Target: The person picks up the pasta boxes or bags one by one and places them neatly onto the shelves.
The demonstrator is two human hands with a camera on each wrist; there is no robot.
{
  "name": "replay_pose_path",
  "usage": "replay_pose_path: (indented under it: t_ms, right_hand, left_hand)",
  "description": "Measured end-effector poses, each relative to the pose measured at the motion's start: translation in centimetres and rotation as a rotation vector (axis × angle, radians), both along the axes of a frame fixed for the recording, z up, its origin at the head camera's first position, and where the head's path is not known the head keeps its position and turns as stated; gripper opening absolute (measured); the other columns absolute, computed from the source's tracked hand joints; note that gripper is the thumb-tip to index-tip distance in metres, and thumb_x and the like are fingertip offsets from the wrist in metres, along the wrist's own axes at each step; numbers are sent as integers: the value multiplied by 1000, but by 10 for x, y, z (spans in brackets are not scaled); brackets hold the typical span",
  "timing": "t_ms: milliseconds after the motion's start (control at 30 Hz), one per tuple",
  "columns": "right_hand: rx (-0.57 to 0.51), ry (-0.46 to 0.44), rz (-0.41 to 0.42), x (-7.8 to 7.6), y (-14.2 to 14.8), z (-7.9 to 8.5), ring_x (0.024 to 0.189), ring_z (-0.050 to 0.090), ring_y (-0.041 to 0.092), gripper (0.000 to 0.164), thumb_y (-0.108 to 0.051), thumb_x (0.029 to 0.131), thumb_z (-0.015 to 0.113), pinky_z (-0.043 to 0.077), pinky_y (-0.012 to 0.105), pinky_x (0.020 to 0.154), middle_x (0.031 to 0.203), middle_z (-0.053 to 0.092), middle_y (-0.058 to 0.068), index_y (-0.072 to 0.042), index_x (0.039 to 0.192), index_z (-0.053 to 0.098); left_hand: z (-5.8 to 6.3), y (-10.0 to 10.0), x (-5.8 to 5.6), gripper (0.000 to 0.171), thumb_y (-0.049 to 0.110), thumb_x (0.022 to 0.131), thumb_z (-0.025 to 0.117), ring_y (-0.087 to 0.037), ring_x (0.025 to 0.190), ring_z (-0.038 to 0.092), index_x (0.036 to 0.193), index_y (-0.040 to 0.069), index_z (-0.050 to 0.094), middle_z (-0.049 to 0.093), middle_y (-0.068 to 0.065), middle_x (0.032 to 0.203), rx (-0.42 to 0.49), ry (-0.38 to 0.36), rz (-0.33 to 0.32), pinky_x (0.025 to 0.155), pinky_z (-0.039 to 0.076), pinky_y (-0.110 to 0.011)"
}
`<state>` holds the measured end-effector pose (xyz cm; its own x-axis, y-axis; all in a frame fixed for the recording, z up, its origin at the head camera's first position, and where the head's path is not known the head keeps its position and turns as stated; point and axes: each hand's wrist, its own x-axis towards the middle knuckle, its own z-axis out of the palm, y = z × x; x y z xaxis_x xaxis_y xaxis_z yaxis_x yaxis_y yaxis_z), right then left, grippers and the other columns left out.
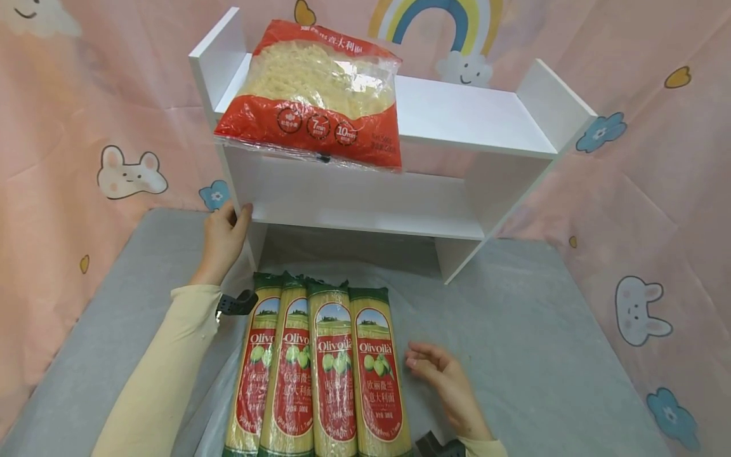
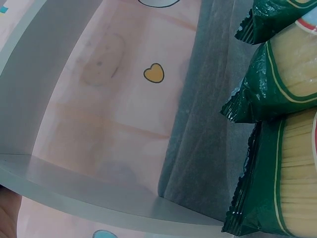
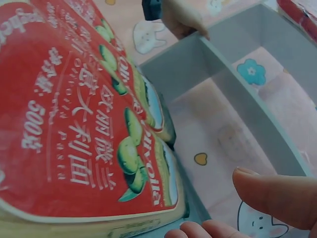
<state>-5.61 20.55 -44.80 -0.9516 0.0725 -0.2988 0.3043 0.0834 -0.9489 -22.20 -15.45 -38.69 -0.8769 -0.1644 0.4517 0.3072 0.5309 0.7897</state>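
My left hand (image 1: 223,238) grips the left side panel of a white shelf (image 1: 365,197), thumb at its front edge by the middle board. Part of that hand (image 2: 9,213) shows at the edge of the left wrist view. Just right of a row of several spaghetti packs (image 1: 377,374), my right hand (image 1: 448,387) hovers with fingers loosely bent and nothing in them. In the right wrist view its thumb (image 3: 272,196) is spread from the fingers beside a pack's red label. A red and clear bag of pasta (image 1: 320,95) lies on the shelf's top board, overhanging the front.
The shelf stands at the back of a grey cloth-covered table (image 1: 531,343). Behind it hangs a pink curtain (image 1: 645,190) with cartoon prints. The spaghetti packs lie side by side in front of the shelf's left part, green ends toward it.
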Motion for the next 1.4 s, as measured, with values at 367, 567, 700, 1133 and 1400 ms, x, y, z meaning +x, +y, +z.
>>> replay_pose_path:
  t_ms: [367,567,700,1133,1400]
  right_hand:
    - [27,-51,85,6,1,-8,90,60,15,40,-3,87,62,48,30,81,110,62,20,15,121,52]
    - [40,-61,99,8,0,-10,93,60,17,41,-4,87,62,48,29,81,109,62,19,16,121,51]
    - [51,-58,106,9,0,-11,92,60,18,41,-5,86,63,48,28,80,106,63,18,16,120,52]
    - [167,-97,193,9,-3,-12,78,61,17,35,-11,85,67,49,33,72,86,66,8,15,107,59]
    - [194,-89,294,9,-4,-12,73,59,16,32,-15,85,69,48,30,70,79,64,5,12,98,60]
  left_hand:
    - [0,0,0,27,17,99,48,-7,51,34,92,-6,60,45,-9,61,9,-6,-12,49,28,-23]
    - [0,0,0,27,18,99,48,-7,52,36,93,-5,60,47,-10,63,5,-19,0,49,29,-23]
    - [0,0,0,27,18,99,48,-7,51,35,92,-5,60,45,-10,62,3,-18,2,49,29,-23]
    - [1,1,1,26,18,99,47,-9,54,37,96,-5,61,47,-10,64,15,-25,-3,50,30,-23]
    - [1,1,1,27,16,99,48,-6,51,36,97,-6,62,48,-11,63,20,-10,-1,49,29,-22]
